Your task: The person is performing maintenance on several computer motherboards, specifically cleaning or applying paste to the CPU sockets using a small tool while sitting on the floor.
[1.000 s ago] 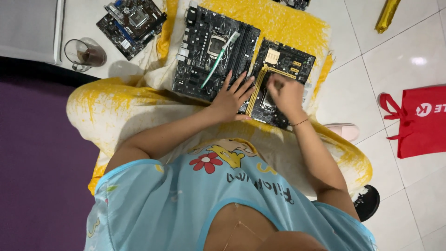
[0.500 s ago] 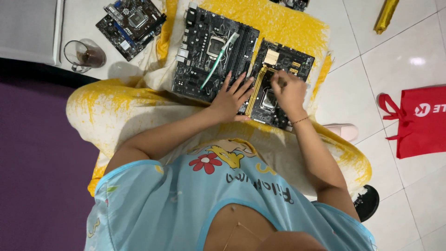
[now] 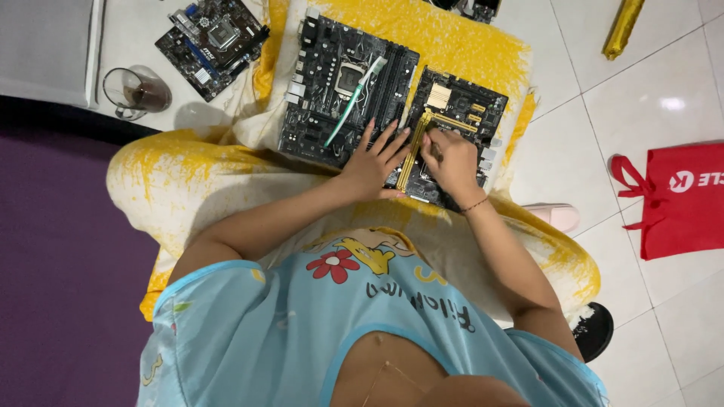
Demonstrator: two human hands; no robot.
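Note:
Two dark motherboards lie side by side on a yellow-and-white cloth (image 3: 188, 169) over my lap. A pale green toothbrush (image 3: 353, 102) rests on the larger board (image 3: 317, 113) at the left. The smaller board (image 3: 464, 113) has a gold heatsink and yellow memory slots (image 3: 411, 154). My left hand (image 3: 369, 166) lies flat with its fingers spread where the two boards meet, holding nothing. My right hand (image 3: 452, 162) is curled on the smaller board beside the yellow slots, pinching something small and dark that I cannot make out.
A third motherboard (image 3: 213, 41) and a glass mug (image 3: 139, 92) sit on the white tile floor at the upper left. A red bag (image 3: 679, 200), a gold wrapped object (image 3: 622, 26), a pink slipper (image 3: 554, 216) and a black shoe (image 3: 592, 328) lie to the right. A purple mat (image 3: 60, 264) is on the left.
My right hand has shifted slightly towards the yellow slots. My left hand stays flat on the boards.

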